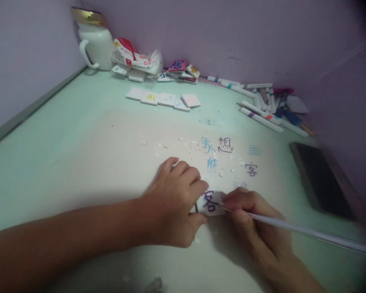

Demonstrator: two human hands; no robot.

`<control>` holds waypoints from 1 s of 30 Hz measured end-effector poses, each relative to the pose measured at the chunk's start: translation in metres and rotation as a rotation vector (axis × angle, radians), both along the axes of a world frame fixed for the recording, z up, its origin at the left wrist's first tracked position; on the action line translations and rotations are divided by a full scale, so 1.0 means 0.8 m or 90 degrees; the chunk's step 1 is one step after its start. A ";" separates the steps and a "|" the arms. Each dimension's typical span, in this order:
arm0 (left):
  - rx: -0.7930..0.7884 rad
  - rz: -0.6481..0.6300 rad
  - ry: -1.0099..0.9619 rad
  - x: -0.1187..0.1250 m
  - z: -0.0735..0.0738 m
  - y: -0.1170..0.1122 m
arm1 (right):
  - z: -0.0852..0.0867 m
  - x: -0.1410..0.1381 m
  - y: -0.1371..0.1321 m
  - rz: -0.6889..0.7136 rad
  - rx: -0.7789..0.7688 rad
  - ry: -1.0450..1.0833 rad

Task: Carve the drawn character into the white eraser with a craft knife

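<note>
My left hand [175,201] is curled around the left side of a small white block [212,203] that bears a purple character, holding it down on the table. My right hand [256,228] is closed in a pinch on a thin white tool [308,232], whose tip touches the block's right edge. White chips [189,148] lie scattered on the table just beyond the hands, among purple and blue characters [225,144] printed on the surface.
A row of white blocks [163,99] lies further back. A white jug [94,42], a plastic bag [137,57] and more painted blocks [179,71] sit by the wall. Markers [262,110] are piled at the back right, a dark tray [321,179] at the right.
</note>
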State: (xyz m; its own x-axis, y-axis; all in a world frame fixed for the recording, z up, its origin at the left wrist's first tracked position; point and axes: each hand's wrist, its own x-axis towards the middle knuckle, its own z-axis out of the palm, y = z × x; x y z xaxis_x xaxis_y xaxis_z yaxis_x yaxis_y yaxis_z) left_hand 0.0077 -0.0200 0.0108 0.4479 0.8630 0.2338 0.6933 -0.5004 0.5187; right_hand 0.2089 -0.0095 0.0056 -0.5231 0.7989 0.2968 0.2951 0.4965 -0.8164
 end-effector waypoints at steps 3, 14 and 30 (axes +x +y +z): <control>0.002 0.000 -0.002 0.000 0.000 0.000 | 0.001 0.000 0.000 0.000 0.002 -0.015; 0.007 -0.001 0.005 0.000 0.000 0.001 | 0.002 -0.005 0.003 -0.048 0.037 -0.033; 0.074 0.042 0.010 0.006 -0.004 -0.003 | 0.008 -0.016 -0.006 -0.171 -0.088 -0.027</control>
